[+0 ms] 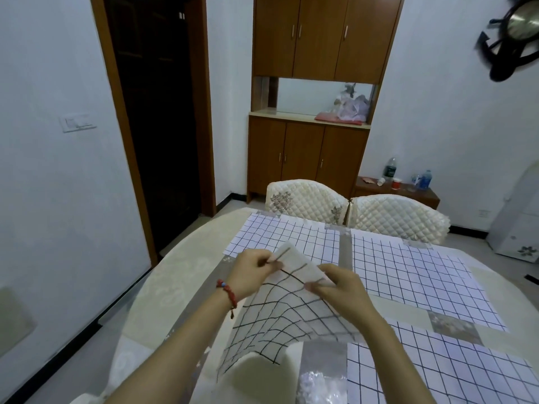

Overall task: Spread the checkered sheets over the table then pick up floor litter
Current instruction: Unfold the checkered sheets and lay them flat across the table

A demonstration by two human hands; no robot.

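Observation:
A white checkered sheet (280, 319) with black grid lines hangs in the air over the near part of the round table (175, 272). My left hand (253, 272) pinches its upper edge and my right hand (341, 290) pinches the same edge a little to the right. The sheet's lower part droops towards me. Three more checkered sheets lie flat on the table: one at the far middle (285, 237), one at the right (423, 275) and one at the near right (437, 371).
Two quilted white chairs (306, 199) stand at the table's far side. A wooden cabinet (306, 153) is behind them, with a low stand holding bottles and cups (405, 179) to its right. A dark doorway (157, 112) opens at the left. A crinkled plastic wrapper (318, 386) lies near me.

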